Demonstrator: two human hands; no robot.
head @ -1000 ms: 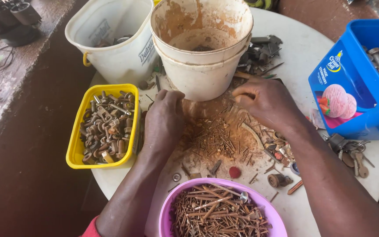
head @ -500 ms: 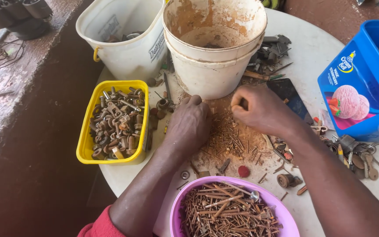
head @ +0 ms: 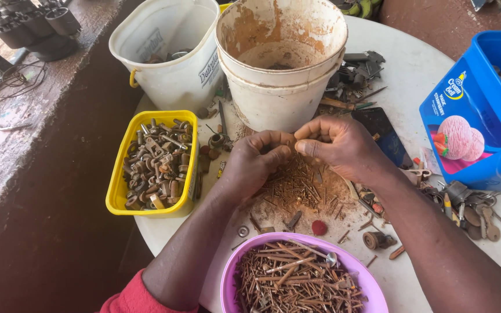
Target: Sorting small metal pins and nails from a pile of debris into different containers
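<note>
My left hand (head: 253, 162) and my right hand (head: 340, 145) meet fingertip to fingertip just above a heap of rusty nails and rust dust (head: 297, 188) on the round white table (head: 418, 75). Both pinch something small between them; it is too small to make out. Close to me stands a pink bowl (head: 372, 284) full of rusty nails. A yellow tub (head: 117, 191) of rusty bolts and fittings sits left of my left hand. A rust-stained white bucket (head: 279, 98) stands right behind my hands.
A second white bucket (head: 169, 81) stands at the back left. A blue plastic tub (head: 471, 116) sits at the right, with keys and metal bits (head: 471, 208) in front of it. Dark scrap parts (head: 358, 72) lie behind the buckets. A rusty ledge (head: 24, 116) runs along the left.
Both hands have lifted from the nail heap and come together, fingertips touching in front of the stained bucket. The camera has shifted a little.
</note>
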